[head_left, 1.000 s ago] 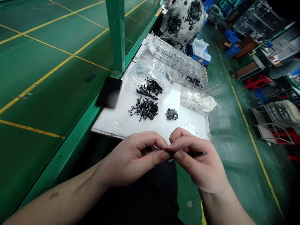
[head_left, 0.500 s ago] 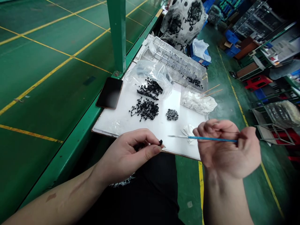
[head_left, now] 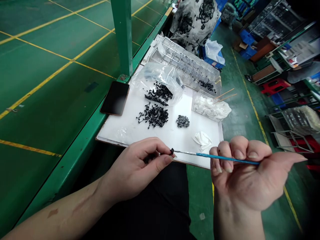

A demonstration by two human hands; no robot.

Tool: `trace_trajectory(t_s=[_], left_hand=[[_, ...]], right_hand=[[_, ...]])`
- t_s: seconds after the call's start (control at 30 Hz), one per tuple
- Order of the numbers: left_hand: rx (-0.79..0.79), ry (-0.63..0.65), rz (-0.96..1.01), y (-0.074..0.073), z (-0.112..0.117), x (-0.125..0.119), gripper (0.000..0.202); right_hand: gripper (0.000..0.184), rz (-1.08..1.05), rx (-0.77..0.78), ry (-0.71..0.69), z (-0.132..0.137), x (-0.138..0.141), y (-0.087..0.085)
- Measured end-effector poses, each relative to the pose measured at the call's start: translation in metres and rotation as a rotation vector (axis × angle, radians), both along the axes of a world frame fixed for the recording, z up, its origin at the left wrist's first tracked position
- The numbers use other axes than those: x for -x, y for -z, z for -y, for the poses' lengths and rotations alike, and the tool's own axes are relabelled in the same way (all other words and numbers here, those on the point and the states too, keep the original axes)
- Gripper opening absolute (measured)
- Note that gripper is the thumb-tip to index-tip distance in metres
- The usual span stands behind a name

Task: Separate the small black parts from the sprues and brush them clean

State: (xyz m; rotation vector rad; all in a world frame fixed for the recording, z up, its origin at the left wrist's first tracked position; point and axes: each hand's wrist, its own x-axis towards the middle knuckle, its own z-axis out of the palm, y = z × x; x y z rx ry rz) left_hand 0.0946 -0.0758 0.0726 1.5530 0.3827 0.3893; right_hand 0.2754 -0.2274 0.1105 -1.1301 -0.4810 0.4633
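Observation:
My left hand (head_left: 140, 165) pinches a tiny black plastic part (head_left: 172, 151) between thumb and fingertips, over the near edge of a white board (head_left: 160, 141). My right hand (head_left: 240, 170) grips a thin blue-handled tool (head_left: 215, 157), whose pale tip touches that part. On the board lie a loose heap of black sprue pieces (head_left: 153, 115), more of them at a clear plastic bag (head_left: 158, 80), and a small pile of grey rings (head_left: 182, 121). A crumpled white cloth (head_left: 203, 140) sits just beyond my right hand.
A clear compartment tray (head_left: 185, 63) holding some black pieces stands past the board, beside a plastic box of white cloth and wooden sticks (head_left: 210, 108). A dark phone (head_left: 115, 98) lies on the green bench (head_left: 62, 90). A person in floral clothing (head_left: 193, 23) stands beyond.
My right hand has moved left and turned, bringing the tool tip from just short of the black part to touching it. My left hand has barely moved.

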Motion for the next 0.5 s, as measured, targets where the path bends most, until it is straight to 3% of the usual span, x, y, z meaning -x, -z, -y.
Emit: trace_trajectory(t_s=[0.33, 0.5], left_hand=[[-0.005, 0.009, 0.007, -0.002, 0.002, 0.003, 0.013], [-0.002, 0.007, 0.007, 0.000, 0.002, 0.004, 0.014]], right_hand=[[0.059, 0.027, 0.005, -0.006, -0.003, -0.004, 0.004], [0.053, 0.047, -0.013, 0.076, 0.004, -0.017, -0.006]])
